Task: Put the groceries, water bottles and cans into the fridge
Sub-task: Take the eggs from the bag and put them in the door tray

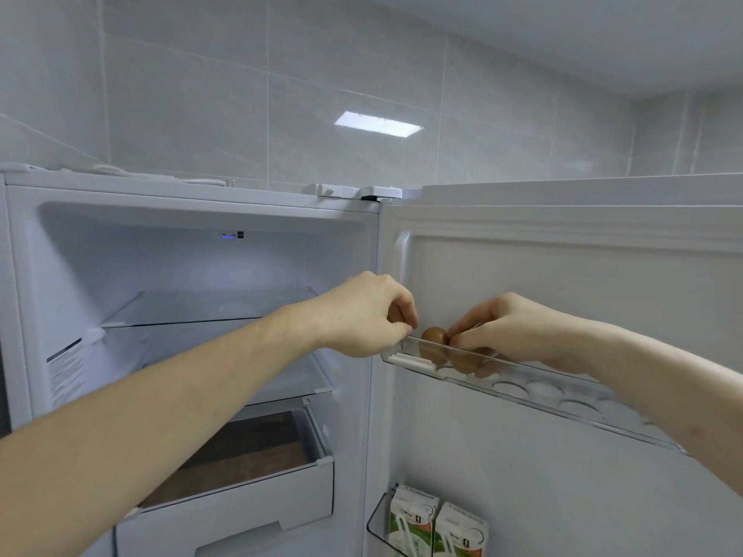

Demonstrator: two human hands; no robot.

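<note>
Fridge (193, 243): door open, fills the lower frame; glass shelves at centre left.
Door tray (534, 389): clear egg rack, slanting from centre to right.
Left arm: reaches from lower left up to centre.
Left hand (368, 315): fingers curled, pinching a brown egg (396, 313) above the tray's left end.
Right hand (508, 331): fingers closed on an egg (462, 357) in the rack.
Third egg (435, 336): seated between the hands.
Cartons (438, 524): two, bottom centre-right door bin.
</note>
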